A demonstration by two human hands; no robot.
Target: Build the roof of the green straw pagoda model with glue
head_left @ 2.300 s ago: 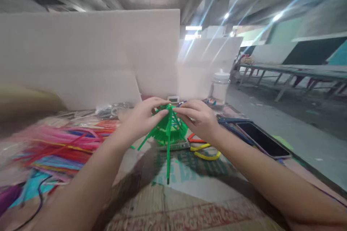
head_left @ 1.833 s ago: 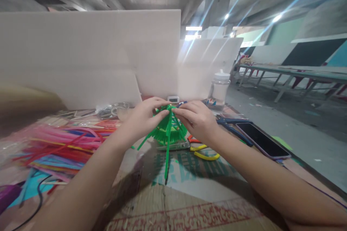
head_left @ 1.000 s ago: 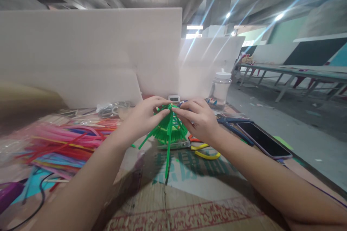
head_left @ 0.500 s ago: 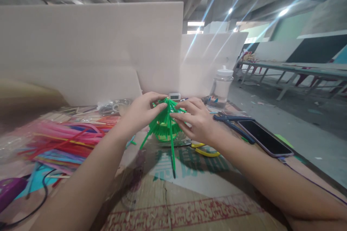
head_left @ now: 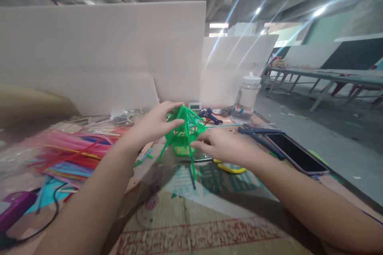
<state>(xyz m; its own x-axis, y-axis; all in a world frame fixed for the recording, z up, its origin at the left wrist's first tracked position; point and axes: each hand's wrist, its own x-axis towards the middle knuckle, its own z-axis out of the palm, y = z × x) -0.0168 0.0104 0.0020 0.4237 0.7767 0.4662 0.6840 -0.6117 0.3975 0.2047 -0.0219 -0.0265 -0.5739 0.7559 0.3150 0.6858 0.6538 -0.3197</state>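
Note:
A cone-shaped green pipe-cleaner frame (head_left: 179, 139) stands on the table in front of me, its strands meeting at a peak. My left hand (head_left: 157, 121) grips its upper left side, thumb in front and fingers behind the peak. Down the front hangs a loose green pipe cleaner (head_left: 193, 167), its end reaching toward the cardboard. My right hand (head_left: 223, 143) has its fingertips pinched together at this strand, on the right side of the frame. Partly behind the right hand lie yellow-handled scissors or pliers (head_left: 231, 168); their kind is hard to make out.
Coloured pipe cleaners (head_left: 74, 147) lie heaped at left, beside a purple device (head_left: 18, 207) with a cord. Behind the frame are a blue glue gun (head_left: 210, 116) and a small digital display (head_left: 195, 106). A bottle (head_left: 247, 97), blue-handled pliers (head_left: 263, 140) and a phone (head_left: 296, 153) sit at right.
My right hand has dropped from near the peak to lower on the frame's right side, fingers closer together. The glue gun now shows. My left hand keeps its hold.

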